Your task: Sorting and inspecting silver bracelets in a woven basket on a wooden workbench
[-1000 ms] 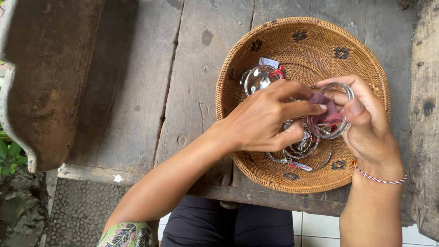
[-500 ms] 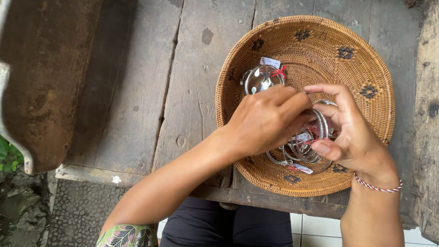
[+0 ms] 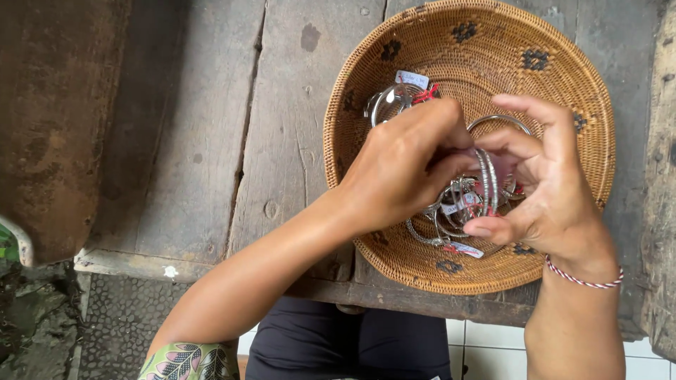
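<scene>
My right hand (image 3: 553, 200) grips a small stack of silver bangles (image 3: 486, 179) upright between thumb and fingers, over the middle of a round woven basket (image 3: 352, 91). My left hand (image 3: 408, 169) is pinched against those bangles from the left, with a small maroon cloth (image 3: 505, 167) in its fingertips. Most of the cloth is hidden between the two hands. More silver bangles with red ties lie in the basket under my hands (image 3: 451, 211). Another bunch of bangles (image 3: 389, 102) with a white tag (image 3: 412, 78) lies at the back.
The basket sits on a weathered grey plank table (image 3: 282, 141), close to its near edge. A dark brown wooden piece (image 3: 56, 127) stands at the left. White floor tiles (image 3: 486, 345) show below. A red-and-white string bracelet (image 3: 584, 281) is on my right wrist.
My right hand has turned the bangles from lying flat to standing on edge and drawn them closer. My left hand has closed in over them, which hides most of the cloth.
</scene>
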